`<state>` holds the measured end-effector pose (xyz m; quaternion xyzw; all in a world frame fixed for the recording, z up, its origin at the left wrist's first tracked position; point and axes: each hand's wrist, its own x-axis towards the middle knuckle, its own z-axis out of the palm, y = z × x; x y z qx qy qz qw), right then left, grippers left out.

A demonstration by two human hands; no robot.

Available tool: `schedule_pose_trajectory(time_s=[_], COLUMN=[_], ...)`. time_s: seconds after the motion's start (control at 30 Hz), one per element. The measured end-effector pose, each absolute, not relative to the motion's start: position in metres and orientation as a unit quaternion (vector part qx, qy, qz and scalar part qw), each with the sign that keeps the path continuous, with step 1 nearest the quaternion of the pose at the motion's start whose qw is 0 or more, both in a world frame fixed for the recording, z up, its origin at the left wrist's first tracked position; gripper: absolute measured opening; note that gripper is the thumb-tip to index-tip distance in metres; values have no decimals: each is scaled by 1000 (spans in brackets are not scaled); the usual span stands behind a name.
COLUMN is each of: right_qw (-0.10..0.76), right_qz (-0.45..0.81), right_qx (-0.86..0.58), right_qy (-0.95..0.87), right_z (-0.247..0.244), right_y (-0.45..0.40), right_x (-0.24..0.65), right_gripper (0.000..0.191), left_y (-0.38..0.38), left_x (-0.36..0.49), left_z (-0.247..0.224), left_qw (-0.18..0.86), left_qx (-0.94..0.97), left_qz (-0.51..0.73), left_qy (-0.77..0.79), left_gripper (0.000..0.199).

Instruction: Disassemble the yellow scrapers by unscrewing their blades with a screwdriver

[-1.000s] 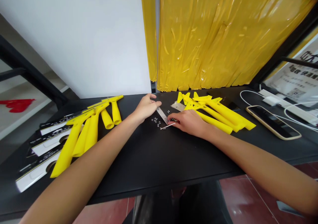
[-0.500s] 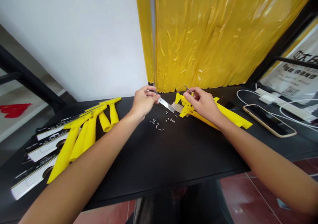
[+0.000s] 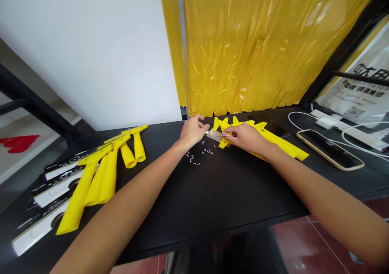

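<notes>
My left hand (image 3: 193, 130) is closed, its thumb and fingertips pinched around a small pale, shiny piece beside a beige strip (image 3: 216, 138); I cannot make out what the piece is. In my right hand (image 3: 245, 137) is a thin metal rod (image 3: 217, 135), its tip pointing left toward my left fingertips. Yellow plastic handles (image 3: 282, 144) lie beneath and beyond my right hand, partly hidden by it. Several small screws and nuts (image 3: 208, 151) are scattered on the black table just in front of both hands.
More yellow handles (image 3: 107, 174) lie at the left, over black-and-white packages (image 3: 45, 229). At the right are a phone (image 3: 330, 149), white cables and a power strip (image 3: 367, 132). A white panel (image 3: 100, 55) and yellow plastic wrapping (image 3: 237, 51) stand behind the table (image 3: 219, 197).
My left hand has moved right, close to my right hand; the flat metal blade seen in it before no longer shows clearly. The rod has swung down to point left.
</notes>
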<state>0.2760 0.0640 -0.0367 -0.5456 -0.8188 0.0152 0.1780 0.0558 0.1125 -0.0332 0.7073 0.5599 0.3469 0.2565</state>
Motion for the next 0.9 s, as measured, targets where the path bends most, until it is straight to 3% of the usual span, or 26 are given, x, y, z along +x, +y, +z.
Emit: schedule_pose_trajectory(time_s=[0.1, 0.17, 0.23, 0.37, 0.5, 0.77, 0.9], right_qw=[215, 247, 263, 255, 251, 251, 250], right_qz=[20, 37, 50, 58, 49, 32, 29], right_qx=[-558, -565, -573, -575, -576, -582, -575], right_qy=[-801, -786, -775, -775, -777, -773, -778], right_z=[-32, -26, -20, -12, -12, -11, -13], right_y=[60, 55, 49, 40, 39, 41, 41], right_x=[274, 271, 267, 261, 261, 263, 263], right_gripper=[40, 49, 56, 58, 55, 50, 49], left_y=[88, 74, 63, 55, 60, 50, 46], left_x=[17, -22, -62, -122, -140, -112, -88], left_z=[-15, -4, 4, 9, 7, 10, 6], left_qw=[169, -11, -108, -120, -100, -200, -190], left_qx=[746, 767, 707, 571, 595, 641, 657], left_qz=[309, 173, 60, -28, -46, -19, -72], left_qy=[566, 618, 696, 812, 796, 741, 726], left_gripper=[33, 39, 45, 58, 41, 49, 43])
